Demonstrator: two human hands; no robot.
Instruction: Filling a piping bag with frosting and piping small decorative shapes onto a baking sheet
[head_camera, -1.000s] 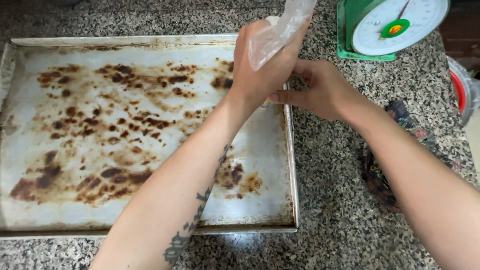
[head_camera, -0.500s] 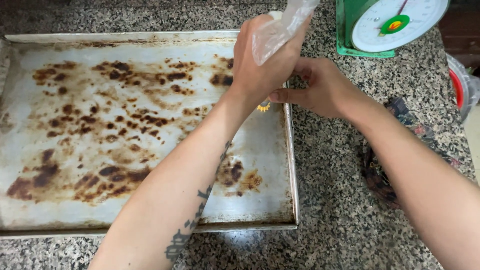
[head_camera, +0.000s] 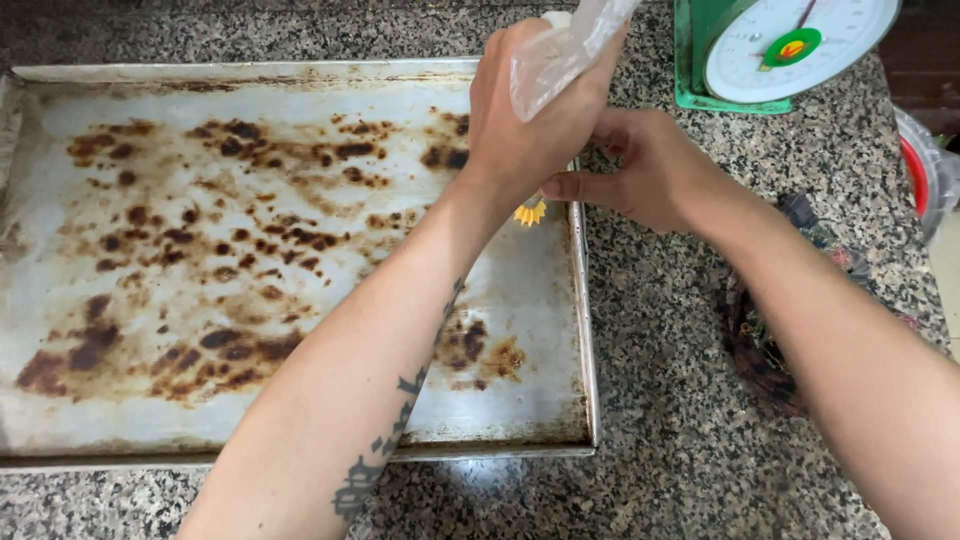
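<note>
My left hand (head_camera: 530, 120) grips a clear plastic piping bag (head_camera: 570, 45) held upright over the right side of a large stained metal baking tray (head_camera: 250, 260). A small yellow star-shaped tip or blob (head_camera: 530, 212) shows just under that hand, near the tray's right rim. My right hand (head_camera: 650, 170) rests against the lower part of the bag from the right, fingers pointing left and touching it. The bag's lower end is hidden behind my left hand.
The tray lies on a speckled granite counter (head_camera: 680, 420). A green kitchen scale with a white dial (head_camera: 780, 45) stands at the back right. A dark cloth (head_camera: 770, 330) lies right of the tray, and a red-rimmed bowl (head_camera: 925, 170) sits at the right edge.
Both hands have stayed on the bag at the same spot. The yellow piece beneath my left hand has come into view, slightly larger than half a second ago.
</note>
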